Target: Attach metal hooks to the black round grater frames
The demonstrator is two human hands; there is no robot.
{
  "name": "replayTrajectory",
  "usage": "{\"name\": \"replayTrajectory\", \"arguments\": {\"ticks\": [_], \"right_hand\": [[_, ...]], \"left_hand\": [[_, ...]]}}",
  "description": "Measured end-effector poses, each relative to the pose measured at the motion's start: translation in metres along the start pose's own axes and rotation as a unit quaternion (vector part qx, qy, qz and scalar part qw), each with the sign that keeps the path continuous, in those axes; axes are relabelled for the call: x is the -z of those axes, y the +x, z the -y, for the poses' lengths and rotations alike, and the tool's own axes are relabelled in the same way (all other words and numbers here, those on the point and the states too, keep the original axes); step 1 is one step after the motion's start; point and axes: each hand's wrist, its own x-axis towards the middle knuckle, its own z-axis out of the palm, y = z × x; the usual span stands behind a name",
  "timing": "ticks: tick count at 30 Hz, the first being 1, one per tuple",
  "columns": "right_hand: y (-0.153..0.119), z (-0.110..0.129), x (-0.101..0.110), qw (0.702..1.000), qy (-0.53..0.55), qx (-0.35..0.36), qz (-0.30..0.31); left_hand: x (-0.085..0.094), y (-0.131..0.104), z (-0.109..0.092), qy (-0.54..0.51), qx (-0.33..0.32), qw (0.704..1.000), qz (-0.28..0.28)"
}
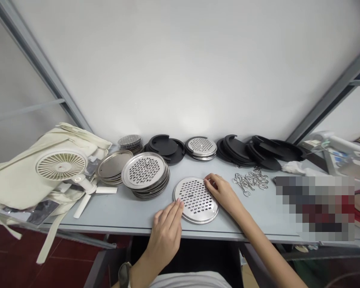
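Observation:
A round silver metal lid [196, 200] with rows of slotted holes lies flat on the grey table, near its front edge. My left hand [167, 226] has its fingers held together, their tips on the lid's left rim. At the upper right rim, my right hand [220, 191] grips the edge with bent fingers and thumb. Just left of the lid stands a stack of similar perforated lids [145, 171]. Beside that is a pile of plain metal plates [113, 165]. Small metal hooks [251, 180] lie in a loose heap right of my right hand.
Along the wall sit black round trays [165, 146], another perforated lid [202, 146] in a black tray, and more black trays [235, 148]. A small white fan [62, 166] rests on a cream bag [21, 172] at left. Blurred items [316, 210] cover the right end.

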Motion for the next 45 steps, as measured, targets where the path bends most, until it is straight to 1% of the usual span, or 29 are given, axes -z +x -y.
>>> {"name": "replayTrajectory", "arguments": {"ticks": [6, 10, 13, 17, 21, 25, 28, 30, 32, 34, 37, 39, 42, 44, 45], "right_hand": [[0.001, 0.000, -0.002, 0.999, -0.034, -0.008, 0.008], [0.000, 0.003, 0.001, 0.999, -0.025, -0.017, 0.018], [-0.001, 0.004, 0.005, 0.999, 0.015, -0.031, 0.028], [-0.003, 0.001, 0.009, 0.996, 0.070, -0.051, 0.023], [-0.002, -0.003, 0.010, 0.988, 0.131, -0.064, 0.041], [-0.003, 0.000, 0.014, 0.973, 0.209, -0.077, 0.065], [-0.006, 0.007, 0.018, 0.953, 0.271, -0.095, 0.099], [-0.008, 0.011, 0.019, 0.939, 0.308, -0.094, 0.122], [-0.009, 0.013, 0.020, 0.933, 0.323, -0.091, 0.131], [-0.009, 0.013, 0.020, 0.932, 0.324, -0.095, 0.130], [-0.009, 0.010, 0.019, 0.933, 0.315, -0.122, 0.122], [-0.010, 0.009, 0.018, 0.935, 0.308, -0.129, 0.121], [-0.012, 0.012, 0.020, 0.930, 0.320, -0.112, 0.140], [-0.013, 0.016, 0.021, 0.925, 0.332, -0.101, 0.153], [-0.014, 0.018, 0.023, 0.924, 0.332, -0.097, 0.160]], "left_hand": [[-0.001, 0.000, 0.002, -0.015, -0.001, 1.000, -0.010], [-0.001, 0.001, 0.003, -0.011, -0.005, 1.000, -0.015], [-0.003, 0.000, 0.004, -0.006, -0.008, 1.000, -0.022], [-0.007, -0.002, 0.004, 0.003, -0.011, 0.999, -0.039], [-0.009, -0.004, 0.004, 0.012, -0.009, 0.999, -0.048], [-0.009, -0.005, 0.005, 0.019, -0.011, 0.998, -0.053], [-0.011, -0.007, 0.005, 0.031, -0.012, 0.998, -0.050], [-0.013, -0.008, 0.006, 0.048, -0.013, 0.998, -0.050], [-0.014, -0.009, 0.006, 0.063, -0.013, 0.997, -0.051], [-0.012, -0.008, 0.005, 0.065, -0.008, 0.997, -0.046], [-0.005, -0.004, 0.003, 0.042, -0.013, 0.998, -0.044], [0.001, -0.002, 0.001, 0.036, -0.037, 0.997, -0.064], [0.008, 0.000, -0.001, 0.029, -0.078, 0.992, -0.097], [0.011, 0.000, 0.000, 0.012, -0.096, 0.990, -0.099], [0.012, 0.000, 0.001, 0.004, -0.106, 0.990, -0.091]]}}
